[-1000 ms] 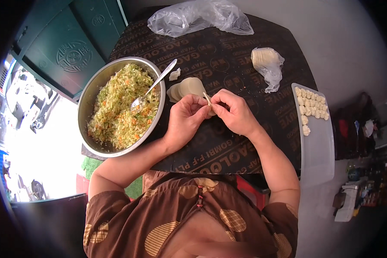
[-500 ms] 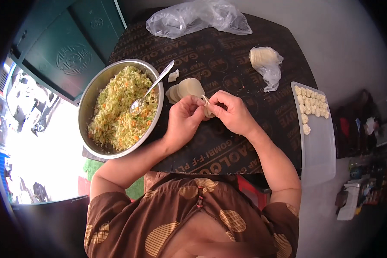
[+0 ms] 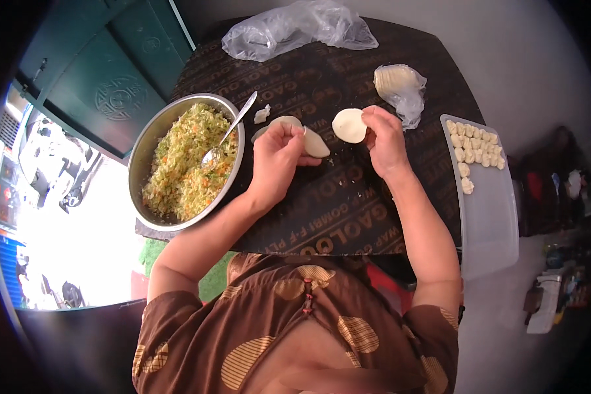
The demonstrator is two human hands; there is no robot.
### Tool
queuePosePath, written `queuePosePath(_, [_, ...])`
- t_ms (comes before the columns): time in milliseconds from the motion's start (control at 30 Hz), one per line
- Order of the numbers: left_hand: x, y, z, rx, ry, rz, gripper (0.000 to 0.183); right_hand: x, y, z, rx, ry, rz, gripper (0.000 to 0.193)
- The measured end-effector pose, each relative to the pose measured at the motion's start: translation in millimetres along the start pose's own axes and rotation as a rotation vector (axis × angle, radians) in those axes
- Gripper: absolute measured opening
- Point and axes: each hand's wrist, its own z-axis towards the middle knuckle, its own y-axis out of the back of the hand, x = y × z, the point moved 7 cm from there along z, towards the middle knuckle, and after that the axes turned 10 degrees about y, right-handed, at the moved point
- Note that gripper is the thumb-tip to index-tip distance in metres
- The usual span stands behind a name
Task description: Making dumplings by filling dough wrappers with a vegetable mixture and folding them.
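Between the thumb and fingers of my right hand is a round, pale dumpling wrapper, held up flat by its edge. My left hand pinches another dumpling wrapper, which hangs at a tilt beside the fingers. Just behind the left hand lie more wrappers on the dark table, partly hidden by it. To the left stands a steel bowl of chopped vegetable filling, with a metal spoon resting in it.
A translucent tray at the right table edge carries rows of shaped dumplings. Further back sit a bagged stack of wrappers and a crumpled clear plastic bag. A small white scrap lies near the bowl.
My hands have moved apart from where they met over the wrappers. One wrapper has come away in the right hand, to the right, while another stays in the left.
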Motion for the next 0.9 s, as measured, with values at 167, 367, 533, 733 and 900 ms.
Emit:
queuePosePath(167, [-12,11,17,-0.184,-0.088,0.181,0.011,-1,4,4,-0.007,0.064,0.017,0.01])
queuePosePath(367, [-19,30,15,-0.493,-0.409,0.896,0.032,0,-5,1,0.025,0.04,-0.011,0.011])
queuePosePath(533, [-36,-18,-22,-0.436,-0.583,1.199,0.05,1,-6,-1,0.023,0.044,0.014,0.011])
queuePosePath(733, [-9,-13,-3,-0.07,-0.207,0.634,0.024,18,-22,-9,0.182,0.292,-0.423,0.011])
queuePosePath(900, [22,-8,5,0.243,0.22,-0.259,0.03,25,-56,-25,0.435,0.483,-0.506,0.014])
